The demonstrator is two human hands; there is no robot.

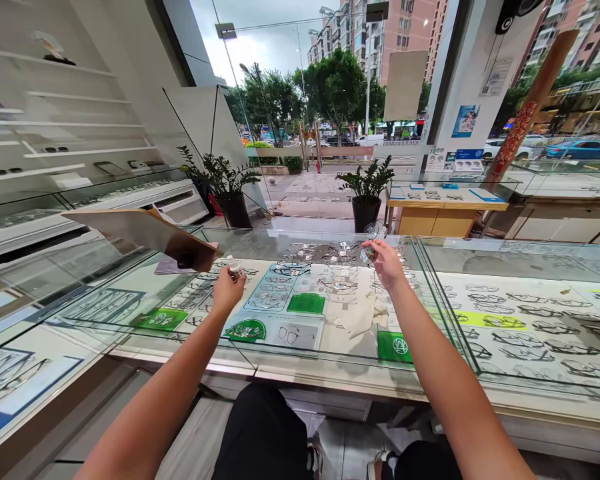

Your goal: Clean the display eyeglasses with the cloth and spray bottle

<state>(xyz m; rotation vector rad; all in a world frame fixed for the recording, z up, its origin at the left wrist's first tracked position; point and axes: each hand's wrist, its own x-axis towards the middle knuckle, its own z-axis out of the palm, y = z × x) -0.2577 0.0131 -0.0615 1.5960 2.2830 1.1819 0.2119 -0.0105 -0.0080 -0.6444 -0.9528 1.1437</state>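
My right hand (389, 264) is raised over the far part of the glass counter, its fingers closed on a pair of eyeglasses (367, 254) with clear round lenses. Closed around a small white object (235, 265), perhaps a small bottle, my left hand (228, 288) is over the counter's left part; my fingers cover most of it. Between my hands, a crumpled beige cloth (355, 313) lies on the glass counter (340, 363). Rows of eyeglass frames (337, 285) show under the glass, along with a green card (306, 303).
A brown board-like panel (150, 233) stands at the left, close to my left hand. Two potted plants (367, 200) stand beyond the counter, before a glass front. At right, another glass case holds more frames (545, 310). Wall shelves (75, 125) are at far left.
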